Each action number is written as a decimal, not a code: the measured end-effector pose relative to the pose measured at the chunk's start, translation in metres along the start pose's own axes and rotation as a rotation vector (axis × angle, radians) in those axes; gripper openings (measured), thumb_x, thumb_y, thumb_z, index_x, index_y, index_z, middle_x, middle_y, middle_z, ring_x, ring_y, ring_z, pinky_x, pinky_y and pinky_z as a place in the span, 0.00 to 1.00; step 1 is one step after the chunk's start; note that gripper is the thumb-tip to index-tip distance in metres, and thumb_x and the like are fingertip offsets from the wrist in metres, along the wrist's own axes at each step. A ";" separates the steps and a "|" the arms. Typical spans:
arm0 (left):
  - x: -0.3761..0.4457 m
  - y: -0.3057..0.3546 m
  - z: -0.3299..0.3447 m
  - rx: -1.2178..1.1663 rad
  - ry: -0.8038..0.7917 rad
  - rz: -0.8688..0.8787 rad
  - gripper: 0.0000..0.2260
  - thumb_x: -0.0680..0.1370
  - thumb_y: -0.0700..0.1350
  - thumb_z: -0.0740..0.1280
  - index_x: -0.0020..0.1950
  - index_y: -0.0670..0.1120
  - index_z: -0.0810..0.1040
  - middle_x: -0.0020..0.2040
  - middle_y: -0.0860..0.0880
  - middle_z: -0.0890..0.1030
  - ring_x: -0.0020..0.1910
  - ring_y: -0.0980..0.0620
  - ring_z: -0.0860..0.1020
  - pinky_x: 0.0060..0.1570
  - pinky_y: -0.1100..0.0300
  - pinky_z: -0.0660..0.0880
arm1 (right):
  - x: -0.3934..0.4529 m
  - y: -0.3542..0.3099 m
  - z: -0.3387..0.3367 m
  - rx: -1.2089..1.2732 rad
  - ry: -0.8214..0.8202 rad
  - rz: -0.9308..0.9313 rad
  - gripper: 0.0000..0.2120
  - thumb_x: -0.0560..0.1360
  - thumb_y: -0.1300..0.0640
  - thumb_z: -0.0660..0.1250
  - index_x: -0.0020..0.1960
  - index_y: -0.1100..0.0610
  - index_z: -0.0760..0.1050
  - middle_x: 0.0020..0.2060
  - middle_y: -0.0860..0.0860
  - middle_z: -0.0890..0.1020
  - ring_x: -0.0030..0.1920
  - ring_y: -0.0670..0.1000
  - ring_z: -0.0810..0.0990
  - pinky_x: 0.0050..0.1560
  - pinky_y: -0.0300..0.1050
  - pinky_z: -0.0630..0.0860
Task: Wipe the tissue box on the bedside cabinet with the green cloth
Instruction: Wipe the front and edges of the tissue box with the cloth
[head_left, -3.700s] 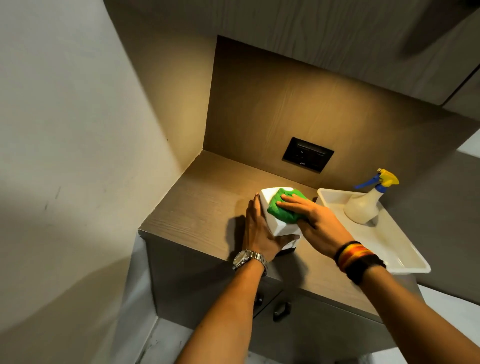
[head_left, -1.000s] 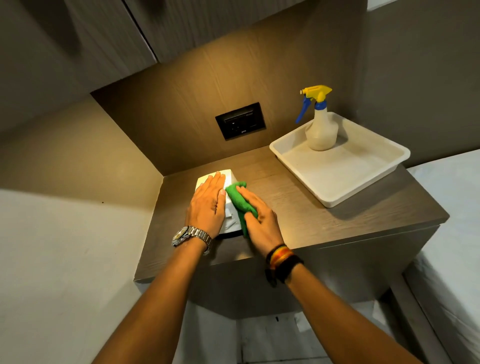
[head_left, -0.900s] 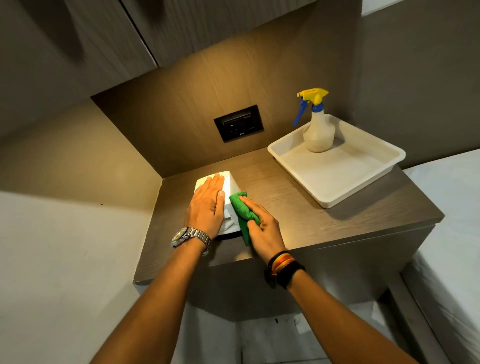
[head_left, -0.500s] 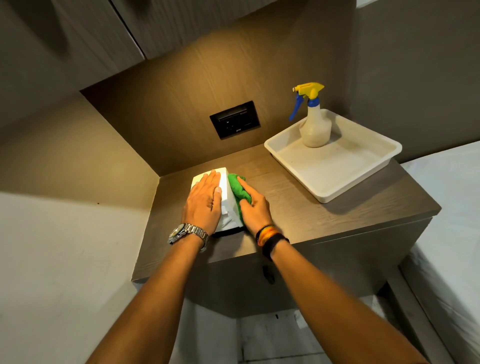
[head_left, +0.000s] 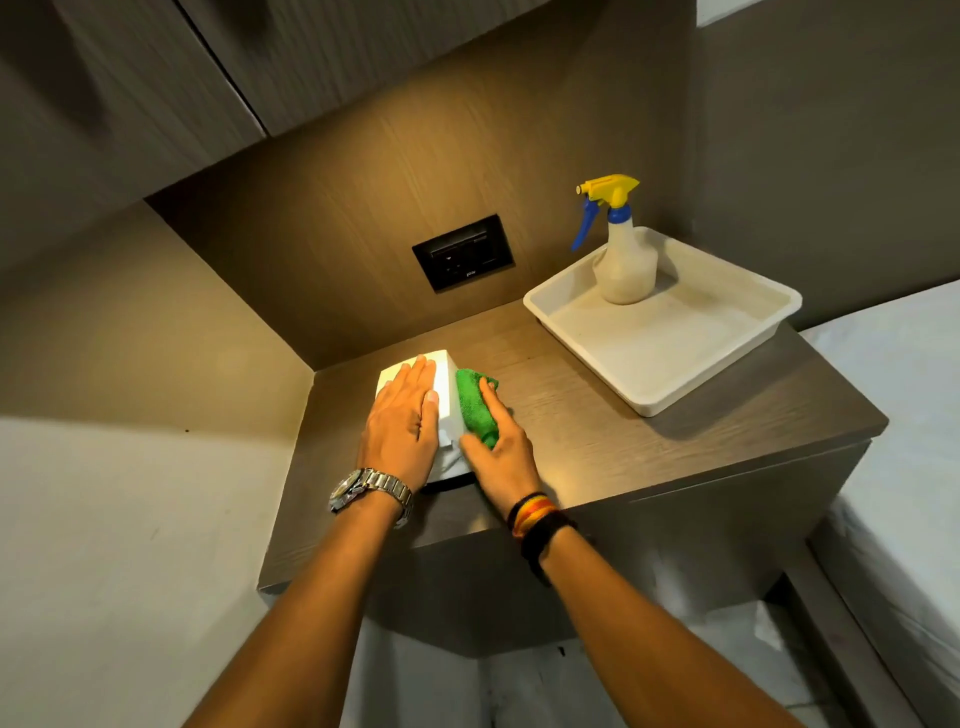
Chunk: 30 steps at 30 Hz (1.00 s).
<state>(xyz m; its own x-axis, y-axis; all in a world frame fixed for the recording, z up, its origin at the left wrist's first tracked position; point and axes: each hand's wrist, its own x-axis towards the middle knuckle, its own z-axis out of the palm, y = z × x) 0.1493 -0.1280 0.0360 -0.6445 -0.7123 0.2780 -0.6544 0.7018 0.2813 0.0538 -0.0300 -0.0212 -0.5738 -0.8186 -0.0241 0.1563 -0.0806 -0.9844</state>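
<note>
Your left hand (head_left: 402, 423) lies flat and open on top of the white tissue box (head_left: 445, 387), fingers stretched toward the upper part of the frame, gripping nothing and pressing the box down. The box sits just left of centre in the frame, on the bedside cabinet (head_left: 623, 441), near its left edge. Your right hand (head_left: 498, 449) is spread over the green cloth (head_left: 474, 402), fingers holding it against the box's right side; the cloth's lower edge reaches about to the cabinet top. A metal watch (head_left: 370, 491) sits on your left wrist, and striped and black bands (head_left: 537, 519) on your right. In the upper right, well apart from the box, a white tray (head_left: 675, 364) rests on the cabinet with a spray bottle (head_left: 623, 260) standing upright in its far corner. A dark wall socket (head_left: 462, 253) is above the box.
</note>
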 end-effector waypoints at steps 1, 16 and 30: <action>0.000 0.000 0.000 -0.005 0.002 0.003 0.25 0.82 0.53 0.50 0.78 0.48 0.65 0.78 0.48 0.66 0.78 0.49 0.63 0.78 0.52 0.58 | -0.008 0.005 0.000 -0.002 -0.029 -0.023 0.40 0.72 0.63 0.68 0.77 0.44 0.54 0.71 0.52 0.70 0.64 0.51 0.75 0.55 0.39 0.79; 0.000 0.006 -0.004 -0.021 -0.012 0.000 0.25 0.82 0.53 0.50 0.78 0.46 0.66 0.78 0.46 0.66 0.78 0.48 0.63 0.75 0.57 0.53 | -0.021 0.015 0.005 -0.217 0.005 -0.087 0.43 0.73 0.65 0.64 0.76 0.37 0.46 0.78 0.44 0.56 0.77 0.50 0.58 0.71 0.55 0.67; 0.001 -0.006 0.002 -0.025 -0.022 0.014 0.25 0.83 0.53 0.49 0.79 0.49 0.63 0.79 0.49 0.64 0.79 0.51 0.61 0.76 0.57 0.53 | -0.001 -0.014 0.009 -0.327 -0.053 -0.198 0.44 0.71 0.76 0.58 0.78 0.46 0.48 0.79 0.47 0.52 0.78 0.51 0.56 0.74 0.49 0.61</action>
<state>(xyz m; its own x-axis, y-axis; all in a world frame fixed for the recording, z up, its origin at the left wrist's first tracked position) 0.1519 -0.1329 0.0328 -0.6621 -0.7021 0.2622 -0.6354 0.7114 0.3004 0.0595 -0.0328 -0.0062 -0.5234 -0.8344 0.1730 -0.2234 -0.0616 -0.9728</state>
